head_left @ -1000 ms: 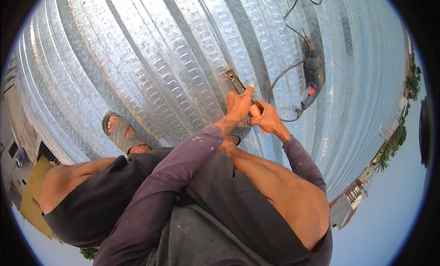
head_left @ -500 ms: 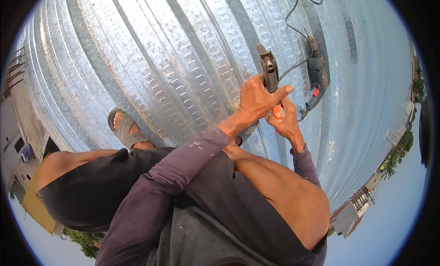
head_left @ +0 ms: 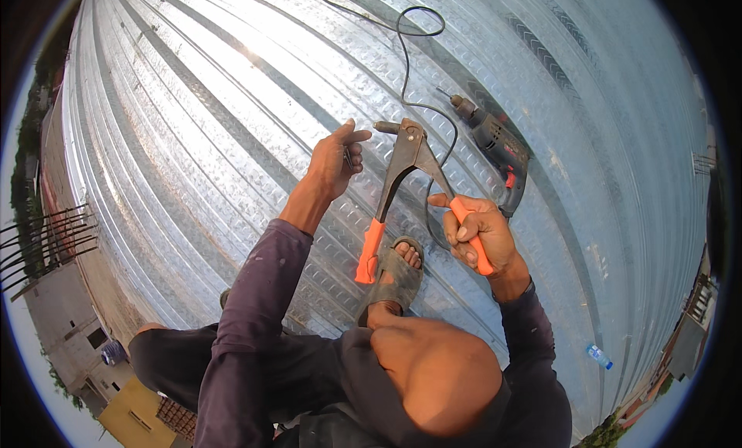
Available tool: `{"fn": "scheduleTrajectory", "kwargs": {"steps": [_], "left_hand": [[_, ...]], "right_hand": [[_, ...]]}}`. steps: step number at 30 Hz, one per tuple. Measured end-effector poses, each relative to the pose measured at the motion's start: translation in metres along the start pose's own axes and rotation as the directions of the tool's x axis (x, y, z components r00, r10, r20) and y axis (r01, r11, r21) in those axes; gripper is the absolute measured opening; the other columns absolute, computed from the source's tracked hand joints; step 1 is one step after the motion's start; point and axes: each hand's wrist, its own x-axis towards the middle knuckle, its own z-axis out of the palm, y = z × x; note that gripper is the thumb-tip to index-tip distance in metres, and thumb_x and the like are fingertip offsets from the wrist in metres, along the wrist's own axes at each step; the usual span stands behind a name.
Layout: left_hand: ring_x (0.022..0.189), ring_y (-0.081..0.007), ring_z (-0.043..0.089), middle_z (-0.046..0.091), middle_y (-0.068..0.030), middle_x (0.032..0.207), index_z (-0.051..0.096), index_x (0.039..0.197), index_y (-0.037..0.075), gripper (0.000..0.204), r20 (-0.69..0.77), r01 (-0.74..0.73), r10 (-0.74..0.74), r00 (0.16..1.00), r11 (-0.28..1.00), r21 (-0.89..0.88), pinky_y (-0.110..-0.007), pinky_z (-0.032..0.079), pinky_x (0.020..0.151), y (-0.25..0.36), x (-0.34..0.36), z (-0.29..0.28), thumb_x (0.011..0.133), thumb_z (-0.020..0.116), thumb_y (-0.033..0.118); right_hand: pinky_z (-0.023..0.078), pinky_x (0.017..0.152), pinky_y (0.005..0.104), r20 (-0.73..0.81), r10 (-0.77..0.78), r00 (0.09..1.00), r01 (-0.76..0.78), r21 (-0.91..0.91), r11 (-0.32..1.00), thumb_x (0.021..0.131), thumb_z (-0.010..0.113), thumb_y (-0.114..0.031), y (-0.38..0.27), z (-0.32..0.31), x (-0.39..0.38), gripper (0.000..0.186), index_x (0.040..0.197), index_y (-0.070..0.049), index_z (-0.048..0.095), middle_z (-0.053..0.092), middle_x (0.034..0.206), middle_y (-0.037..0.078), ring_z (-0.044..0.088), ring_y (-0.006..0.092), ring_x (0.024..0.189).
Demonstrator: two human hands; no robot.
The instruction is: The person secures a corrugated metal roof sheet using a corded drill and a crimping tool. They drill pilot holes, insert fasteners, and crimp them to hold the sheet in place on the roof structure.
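My right hand (head_left: 488, 238) is closed around one orange grip of a hand riveter (head_left: 408, 148). The tool's two handles are spread wide, and its dark nose points left. My left hand (head_left: 331, 164) is close to that nose, thumb and forefinger at its tip. The other fingers are curled over small thin metal pieces (head_left: 348, 159), too small to make out clearly. Right of the riveter, a grey and black power drill (head_left: 497, 143) with red details lies on the ribbed metal sheet (head_left: 255, 151), its bit toward the upper left.
A black cable (head_left: 405, 54) loops over the sheet and passes behind the riveter. My sandalled foot (head_left: 399, 274) stands below the tool. A small plastic bottle (head_left: 599, 356) lies at the lower right. Rebar rods (head_left: 54, 235) stick out beyond the left edge.
The riveter's handles have been spread apart and the tool has turned, nose to the left. My left hand has let go of the tool and moved left to its nose. The view has shifted.
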Motion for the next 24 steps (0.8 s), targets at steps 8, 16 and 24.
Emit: {"fn": "scheduleTrajectory", "kwargs": {"steps": [8,16,24], "left_hand": [[0.064,-0.011,0.041,0.045,0.0014,0.073,0.063,0.115,-0.006,0.057,0.115,-0.012,-0.024,0.993,0.952,0.307,-0.027,0.038,0.062,0.014,0.021,0.065,0.105,0.042,0.045],[0.065,-0.0123,0.04,0.046,-0.0012,0.068,0.061,0.087,-0.002,0.078,0.432,-0.43,0.005,0.902,0.107,0.897,-0.028,0.033,0.056,0.098,0.009,0.137,0.096,0.04,0.072],[0.064,-0.0119,0.04,0.046,0.0005,0.066,0.061,0.077,0.003,0.071,0.478,-0.473,0.155,0.864,-0.071,0.878,-0.031,0.033,0.059,0.145,0.072,0.188,0.092,0.051,0.071]], "right_hand": [[0.039,0.032,0.0229,0.009,-0.213,0.977,0.21,0.137,0.968,0.069,0.05,0.001,-0.014,-0.033,0.005,0.064,0.129,0.021,0.041,0.055,0.066,0.012,0.044,0.0114,0.034],[0.052,0.057,0.0354,-0.089,-0.542,0.836,0.522,-0.176,0.834,0.09,0.061,-0.022,-0.029,-0.048,0.043,0.058,0.134,0.013,0.046,0.065,0.081,0.015,0.063,0.0203,0.062],[0.054,0.076,0.0403,-0.835,-0.389,0.389,-0.297,-0.513,0.805,0.074,0.082,-0.038,0.034,-0.239,0.063,0.058,0.111,0.004,0.065,0.072,0.09,0.017,0.071,0.0287,0.081]]}}
